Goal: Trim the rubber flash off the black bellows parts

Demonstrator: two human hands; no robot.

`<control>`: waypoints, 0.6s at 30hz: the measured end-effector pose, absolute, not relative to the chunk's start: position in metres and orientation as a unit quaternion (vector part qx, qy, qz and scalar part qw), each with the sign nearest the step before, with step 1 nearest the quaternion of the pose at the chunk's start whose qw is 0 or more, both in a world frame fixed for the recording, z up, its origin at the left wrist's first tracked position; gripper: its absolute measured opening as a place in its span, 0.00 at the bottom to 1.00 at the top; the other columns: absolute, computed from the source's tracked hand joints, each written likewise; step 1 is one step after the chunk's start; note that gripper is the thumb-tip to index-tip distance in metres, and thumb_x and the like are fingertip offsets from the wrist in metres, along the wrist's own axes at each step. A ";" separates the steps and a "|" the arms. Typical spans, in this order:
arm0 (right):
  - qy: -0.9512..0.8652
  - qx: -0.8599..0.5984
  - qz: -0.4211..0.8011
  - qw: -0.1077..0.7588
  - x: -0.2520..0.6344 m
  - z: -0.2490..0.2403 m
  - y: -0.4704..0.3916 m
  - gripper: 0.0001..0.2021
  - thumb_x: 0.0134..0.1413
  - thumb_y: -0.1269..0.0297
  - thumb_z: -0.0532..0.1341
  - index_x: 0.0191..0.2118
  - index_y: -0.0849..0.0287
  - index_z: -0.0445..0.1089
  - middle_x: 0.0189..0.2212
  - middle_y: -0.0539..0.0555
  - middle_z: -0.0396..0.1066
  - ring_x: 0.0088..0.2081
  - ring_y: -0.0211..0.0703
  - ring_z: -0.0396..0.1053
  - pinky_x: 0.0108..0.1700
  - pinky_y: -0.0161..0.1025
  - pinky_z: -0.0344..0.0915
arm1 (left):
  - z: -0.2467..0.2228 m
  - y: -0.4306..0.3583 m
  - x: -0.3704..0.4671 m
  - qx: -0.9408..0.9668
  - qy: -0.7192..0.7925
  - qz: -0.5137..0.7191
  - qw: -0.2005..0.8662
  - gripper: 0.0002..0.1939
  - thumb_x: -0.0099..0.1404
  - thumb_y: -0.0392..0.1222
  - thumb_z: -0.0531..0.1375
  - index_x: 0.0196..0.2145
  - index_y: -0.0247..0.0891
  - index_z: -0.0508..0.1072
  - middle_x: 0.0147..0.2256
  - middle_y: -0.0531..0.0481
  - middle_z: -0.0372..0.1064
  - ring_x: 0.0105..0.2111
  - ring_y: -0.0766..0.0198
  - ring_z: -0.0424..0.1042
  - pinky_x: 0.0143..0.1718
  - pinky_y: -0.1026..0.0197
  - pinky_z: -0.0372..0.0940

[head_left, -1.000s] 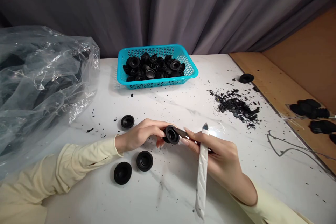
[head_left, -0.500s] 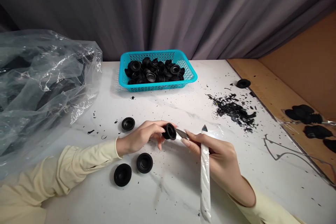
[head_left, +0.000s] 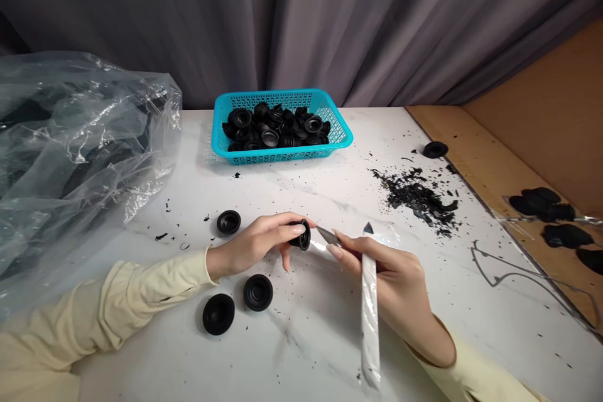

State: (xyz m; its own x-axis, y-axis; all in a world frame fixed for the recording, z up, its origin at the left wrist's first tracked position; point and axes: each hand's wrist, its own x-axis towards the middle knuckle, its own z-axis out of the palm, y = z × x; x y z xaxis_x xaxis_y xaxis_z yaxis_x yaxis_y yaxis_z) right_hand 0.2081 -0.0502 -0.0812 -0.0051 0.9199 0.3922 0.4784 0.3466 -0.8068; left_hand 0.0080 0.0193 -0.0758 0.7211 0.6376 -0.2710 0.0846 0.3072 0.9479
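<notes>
My left hand (head_left: 271,237) is closed around a black ribbed rubber boot (head_left: 304,235), thumb on its rim and the flange turned sideways toward the right. In my right hand (head_left: 393,276), thumb and forefinger pinch a pointed metal blade (head_left: 328,236), its tip just right of the boot's rim; contact cannot be made out. A white plastic-wrapped stick (head_left: 370,320) with a dark pointed tip crosses in front of the right hand; whether it joins the blade is hidden. Around my left hand lie black rubber boots (head_left: 228,222), a second (head_left: 258,293) and a third (head_left: 218,314).
A turquoise basket (head_left: 282,156) of black rubber boots stands at the back. Black scraps (head_left: 419,196) are heaped at right, near another boot (head_left: 435,149). A clear plastic bag (head_left: 94,138) fills the left; a bent grey wire (head_left: 509,273) lies at right.
The boot in my left hand has turned so its opening faces more to the right, and my thumb now lies on its rim. The blade tip has come out from the boot's opening.
</notes>
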 end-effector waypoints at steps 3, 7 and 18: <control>-0.655 -0.530 0.236 0.485 0.209 -0.081 -0.051 0.07 0.56 0.62 0.64 0.30 0.58 0.73 0.17 0.48 0.67 0.16 0.36 0.58 0.17 0.35 0.58 | -0.075 0.019 0.008 0.584 0.328 0.183 0.720 0.14 0.67 0.44 0.53 0.45 0.37 0.71 0.35 0.52 0.62 0.22 0.72 0.69 0.29 0.63 0.63; -0.649 -0.531 0.256 0.481 0.209 -0.083 -0.052 0.08 0.56 0.61 0.64 0.29 0.59 0.74 0.17 0.49 0.68 0.17 0.37 0.61 0.18 0.35 0.60 | -0.076 0.016 0.009 0.628 0.334 0.182 0.678 0.12 0.67 0.41 0.51 0.42 0.35 0.71 0.27 0.55 0.60 0.20 0.71 0.68 0.27 0.65 0.62; -0.694 -0.473 0.270 0.471 0.204 -0.079 -0.051 0.10 0.58 0.60 0.62 0.31 0.59 0.75 0.17 0.50 0.68 0.16 0.36 0.58 0.16 0.34 0.58 | -0.077 0.014 0.008 0.720 0.285 0.140 0.617 0.13 0.66 0.40 0.48 0.33 0.33 0.69 0.23 0.55 0.60 0.17 0.71 0.63 0.19 0.68 0.60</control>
State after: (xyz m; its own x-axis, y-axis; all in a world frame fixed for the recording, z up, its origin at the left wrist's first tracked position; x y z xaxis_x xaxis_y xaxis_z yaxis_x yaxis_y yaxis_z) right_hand 0.2044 -0.0508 -0.0787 -0.1089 0.9104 0.3992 0.4017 0.4076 -0.8201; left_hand 0.0082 0.0138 -0.0769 0.7987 0.5825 -0.1509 0.2377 -0.0752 0.9684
